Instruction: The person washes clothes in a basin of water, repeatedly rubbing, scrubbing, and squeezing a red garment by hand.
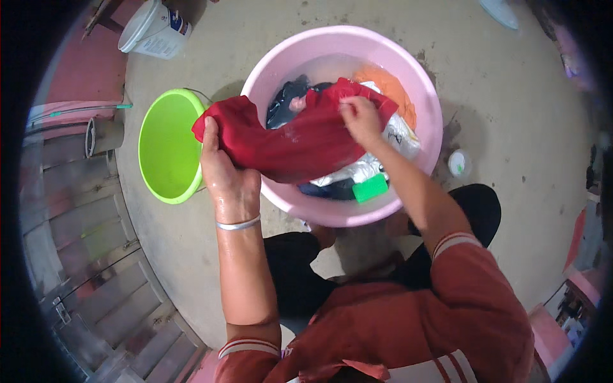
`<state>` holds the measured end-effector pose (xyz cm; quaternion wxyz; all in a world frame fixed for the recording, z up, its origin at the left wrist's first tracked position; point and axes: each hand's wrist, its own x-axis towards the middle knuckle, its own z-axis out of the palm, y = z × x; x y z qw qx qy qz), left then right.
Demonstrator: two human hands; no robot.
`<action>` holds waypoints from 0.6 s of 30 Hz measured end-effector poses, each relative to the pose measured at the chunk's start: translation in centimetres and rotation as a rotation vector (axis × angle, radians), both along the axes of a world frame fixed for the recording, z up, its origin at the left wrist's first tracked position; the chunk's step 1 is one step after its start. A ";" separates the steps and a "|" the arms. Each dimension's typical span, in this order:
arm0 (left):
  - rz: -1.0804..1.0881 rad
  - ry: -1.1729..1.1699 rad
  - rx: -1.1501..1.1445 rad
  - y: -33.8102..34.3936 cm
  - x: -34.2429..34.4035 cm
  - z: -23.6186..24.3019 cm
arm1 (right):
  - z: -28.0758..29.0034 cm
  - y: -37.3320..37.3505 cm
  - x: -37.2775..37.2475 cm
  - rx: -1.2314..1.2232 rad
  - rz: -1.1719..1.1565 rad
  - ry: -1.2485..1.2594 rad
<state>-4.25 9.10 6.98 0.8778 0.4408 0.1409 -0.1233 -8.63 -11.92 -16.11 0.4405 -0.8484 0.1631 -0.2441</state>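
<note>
Rust shirt [377,316] nearest, red cloth [306,147] partly hides tub [431,115] and green bucket [167,147].

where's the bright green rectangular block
In the head view, the green block lies inside the round pink tub, near its lower right rim, beside shiny white material.

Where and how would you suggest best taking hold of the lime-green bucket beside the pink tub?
Probably by the left rim of the lime-green bucket, coming from the person's left: its mouth is wide and open, so a pinch across the edge should fit. The opposite side seems less handy, as the red cloth overlaps it in this view.
</note>
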 end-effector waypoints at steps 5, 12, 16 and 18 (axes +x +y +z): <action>-0.001 -0.019 -0.013 -0.8 0.3 0.8 | 6.4 7.1 2.1 0.096 0.618 0.017; -0.005 -0.001 0.024 -0.4 1.1 -1.4 | 2.6 -1.7 -0.3 0.042 0.301 0.271; 0.007 0.091 -0.079 -0.3 3.3 -6.4 | 9.0 -3.2 0.2 0.523 0.190 -0.066; -0.115 0.176 -0.156 -1.2 3.8 -9.1 | 11.9 -1.4 0.2 0.502 0.264 0.018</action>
